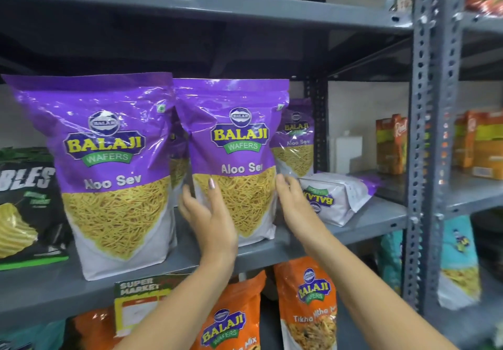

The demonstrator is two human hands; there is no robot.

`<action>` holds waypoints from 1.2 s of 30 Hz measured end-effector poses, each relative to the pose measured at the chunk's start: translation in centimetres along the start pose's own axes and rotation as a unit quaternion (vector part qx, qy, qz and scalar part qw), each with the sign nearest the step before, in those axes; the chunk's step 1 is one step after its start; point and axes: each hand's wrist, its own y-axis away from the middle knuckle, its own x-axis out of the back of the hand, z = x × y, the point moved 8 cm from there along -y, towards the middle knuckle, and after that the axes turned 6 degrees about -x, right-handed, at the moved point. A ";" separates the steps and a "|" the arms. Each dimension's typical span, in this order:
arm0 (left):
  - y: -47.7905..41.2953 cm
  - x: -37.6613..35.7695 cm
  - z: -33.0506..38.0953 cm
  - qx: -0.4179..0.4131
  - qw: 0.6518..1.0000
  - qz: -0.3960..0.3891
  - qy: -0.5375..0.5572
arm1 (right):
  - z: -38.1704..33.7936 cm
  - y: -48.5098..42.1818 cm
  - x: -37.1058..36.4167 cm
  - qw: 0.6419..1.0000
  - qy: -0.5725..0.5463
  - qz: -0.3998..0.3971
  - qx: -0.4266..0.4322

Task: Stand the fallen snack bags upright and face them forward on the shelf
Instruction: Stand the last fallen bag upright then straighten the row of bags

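Two purple Balaji Aloo Sev bags stand upright and face forward on the grey shelf [272, 254]. The middle bag [239, 159] is gripped at its lower sides by both hands: my left hand [209, 213] on its left edge, my right hand [296, 202] on its right edge. The bigger-looking left bag [109, 175] stands free beside it. A third upright purple bag [296, 137] stands further back on the right. One more Aloo Sev bag [337, 197] lies fallen on its side to the right, its white back showing.
A black chips bag [27, 208] stands at the left. Orange Balaji bags [307, 309] sit on the shelf below, beside a yellow price tag [138, 303]. A perforated grey upright [430, 132] divides off the right-hand rack with orange cartons [392, 145].
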 end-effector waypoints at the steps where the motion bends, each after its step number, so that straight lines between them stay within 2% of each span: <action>1: 1.6 0.0 0.9 -0.042 0.999 -0.004 0.016 | 0.0 1.0 1.2 0.999 0.013 0.015 0.028; 3: 5.7 -0.1 3.3 -0.154 0.985 -0.041 0.060 | 0.2 2.7 3.9 0.996 -0.005 0.044 0.075; 5: 9.4 -1.3 5.5 -0.254 0.955 -0.121 0.092 | 0.4 3.4 7.8 0.990 -0.027 0.104 0.090; 7: 10.5 -4.2 6.6 -0.290 0.926 -0.217 0.108 | 1.0 2.8 12.4 0.979 0.001 0.186 0.080; 9: 9.5 -8.3 6.9 -0.261 0.922 -0.271 0.091 | 2.4 1.2 17.1 0.965 0.065 0.251 0.041; 11: 7.0 -12.5 6.7 -0.247 0.929 -0.276 0.028 | 4.2 -0.8 20.2 0.955 0.123 0.270 -0.018; 14: 3.5 -19.4 5.2 -0.189 0.931 -0.302 -0.074 | 6.5 -3.5 21.8 0.942 0.190 0.244 -0.127; 18: -0.1 -24.7 0.9 -0.007 0.917 -0.331 -0.222 | 7.9 -5.5 20.8 0.939 0.216 0.168 -0.210; 20: -0.3 -25.9 -1.2 0.062 0.874 -0.397 -0.274 | 8.0 -5.9 20.5 0.938 0.220 0.153 -0.219; 22: 0.8 -26.6 -2.3 0.083 0.805 -0.494 -0.319 | 8.1 -6.2 20.3 0.941 0.211 0.143 -0.224; 26: 1.8 -27.0 -3.1 0.053 0.740 -0.540 -0.397 | 8.3 -6.6 19.6 0.956 0.135 0.122 -0.232; 27: 2.0 -27.1 -3.1 0.050 0.734 -0.549 -0.398 | 8.2 -6.6 19.5 0.959 0.112 0.124 -0.228; 31: 1.9 -27.5 -2.7 0.071 0.759 -0.549 -0.344 | 7.3 -6.5 19.3 0.971 0.053 0.128 -0.197; 36: 0.9 -27.1 -1.8 0.091 0.846 -0.458 -0.258 | 6.5 -7.6 19.6 0.975 0.038 0.166 -0.141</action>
